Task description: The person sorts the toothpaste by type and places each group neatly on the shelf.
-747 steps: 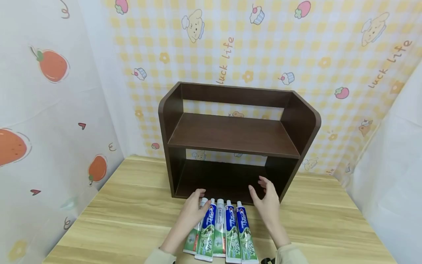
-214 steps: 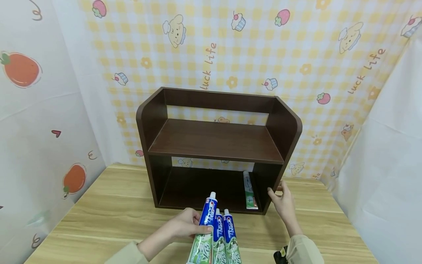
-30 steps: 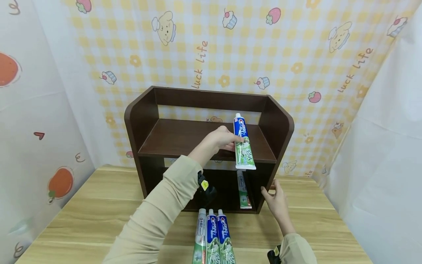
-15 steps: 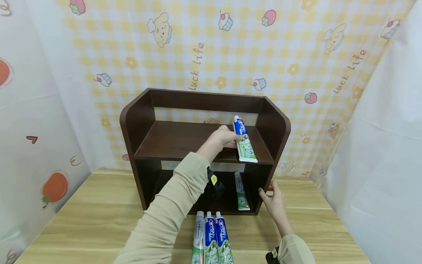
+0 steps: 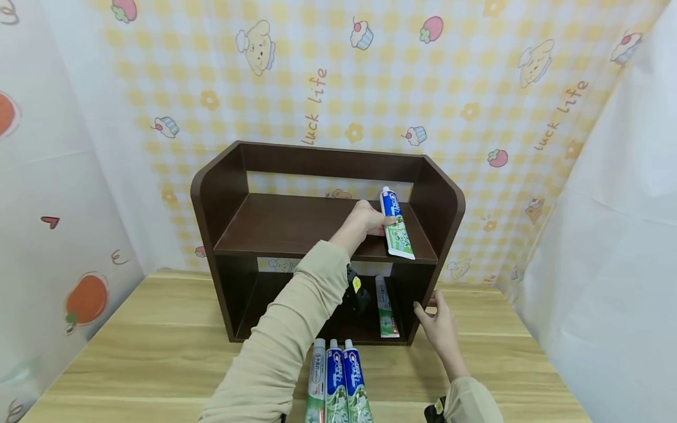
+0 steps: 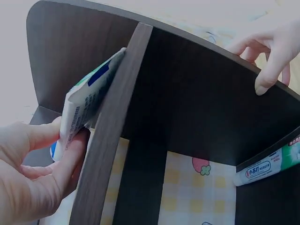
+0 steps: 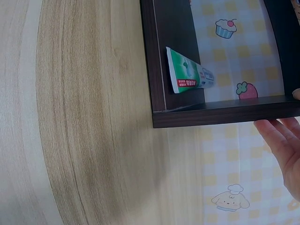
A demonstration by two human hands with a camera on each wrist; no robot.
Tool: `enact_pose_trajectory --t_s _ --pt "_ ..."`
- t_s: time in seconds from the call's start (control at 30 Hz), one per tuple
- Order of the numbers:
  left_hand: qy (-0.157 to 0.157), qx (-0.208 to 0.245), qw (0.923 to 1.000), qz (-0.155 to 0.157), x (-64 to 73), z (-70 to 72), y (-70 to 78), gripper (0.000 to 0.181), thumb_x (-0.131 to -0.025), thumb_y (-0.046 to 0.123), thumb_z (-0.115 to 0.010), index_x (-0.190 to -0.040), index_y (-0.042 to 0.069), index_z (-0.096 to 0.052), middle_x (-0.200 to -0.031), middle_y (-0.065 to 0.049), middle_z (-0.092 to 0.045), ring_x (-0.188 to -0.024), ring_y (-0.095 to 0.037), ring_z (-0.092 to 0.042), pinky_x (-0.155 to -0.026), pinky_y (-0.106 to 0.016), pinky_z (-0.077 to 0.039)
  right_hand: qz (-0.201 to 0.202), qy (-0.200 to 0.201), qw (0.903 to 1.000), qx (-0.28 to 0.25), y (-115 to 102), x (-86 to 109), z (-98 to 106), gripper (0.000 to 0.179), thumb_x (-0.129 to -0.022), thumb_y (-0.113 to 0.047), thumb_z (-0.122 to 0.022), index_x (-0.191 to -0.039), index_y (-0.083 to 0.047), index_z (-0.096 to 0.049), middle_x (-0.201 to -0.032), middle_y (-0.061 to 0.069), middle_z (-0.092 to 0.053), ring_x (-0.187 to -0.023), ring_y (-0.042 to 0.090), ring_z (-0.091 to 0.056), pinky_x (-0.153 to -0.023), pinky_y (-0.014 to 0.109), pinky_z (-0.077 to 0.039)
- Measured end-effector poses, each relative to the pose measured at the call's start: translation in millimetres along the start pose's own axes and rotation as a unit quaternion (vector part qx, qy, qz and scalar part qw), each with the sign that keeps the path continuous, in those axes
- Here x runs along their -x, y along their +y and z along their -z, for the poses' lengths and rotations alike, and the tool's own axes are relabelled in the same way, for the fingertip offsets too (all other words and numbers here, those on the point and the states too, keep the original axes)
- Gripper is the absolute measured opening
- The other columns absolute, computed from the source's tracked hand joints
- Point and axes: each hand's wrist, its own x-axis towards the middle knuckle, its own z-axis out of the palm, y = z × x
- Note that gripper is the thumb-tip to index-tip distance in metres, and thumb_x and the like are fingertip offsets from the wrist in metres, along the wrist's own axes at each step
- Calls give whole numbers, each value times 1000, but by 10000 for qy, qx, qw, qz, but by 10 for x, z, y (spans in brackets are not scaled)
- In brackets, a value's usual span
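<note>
My left hand (image 5: 367,220) pinches a blue, green and white Crest toothpaste tube (image 5: 398,232) at the right end of the upper shelf board, cap towards the back. In the left wrist view this tube (image 6: 86,101) is tilted beside the board edge, with thumb and fingers on its sides. My right hand (image 5: 440,329) grips the right side panel of the dark brown shelf unit (image 5: 296,226), thumb on the inner face and fingers outside. Another toothpaste tube (image 5: 386,305), grey and green, lies in the lower compartment near the right panel.
On the wooden table (image 5: 143,352) before the unit lie a grey-green toothpaste tube (image 5: 317,376) and two blue-green ones, (image 5: 335,382) side by side. A patterned yellow-check cloth (image 5: 222,76) hangs behind; a white sheet (image 5: 597,235) bounds the right.
Several tubes lay in front at first; one grey-green tube is now in the lower compartment. My left hand has brought a Crest tube to the upper board, lowered it and shifted it slightly right.
</note>
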Motion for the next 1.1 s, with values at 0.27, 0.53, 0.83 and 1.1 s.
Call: enact_pose_trajectory --t_s 0.27,0.53,0.83,1.1 --pt "353 -213 9991 108 -122 -91 2 49 -82 9 -66 -123 -4 -43 -113 -21 -61 -94 -27 -66 -80 -30 -55 32 104 9999 39 -3 -10 -23 19 -86 -18 -60 -93 -7 -46 -106 25 -58 -90 38 -65 -65 37 -55" --pt "620 -1198 9908 81 -157 -132 7 51 -81 17 -69 -122 -1 -47 -106 -18 -63 -82 -24 -69 -70 -26 -57 31 155 9998 72 -2 -5 -22 19 -86 -19 -60 -94 -7 -47 -105 25 -59 -89 38 -66 -66 38 -55" --pt "776 -2067 9702 -999 -26 -111 -55 41 -80 21 -70 -110 -3 -57 -98 -16 -67 -69 -22 -69 -52 -20 -53 -6 137 9998 115 -8 -11 -2 19 -86 -18 -60 -93 -7 -45 -107 27 -58 -91 40 -65 -65 38 -55" --pt "1125 -2676 9462 -1432 53 -84 -106 32 -79 26 -71 -95 -1 -66 -82 -11 -70 -60 -16 -65 -46 -17 -44 -68 52 9999 78 0 5 4 20 -87 -19 -59 -94 -7 -45 -109 26 -57 -93 39 -64 -66 38 -56"
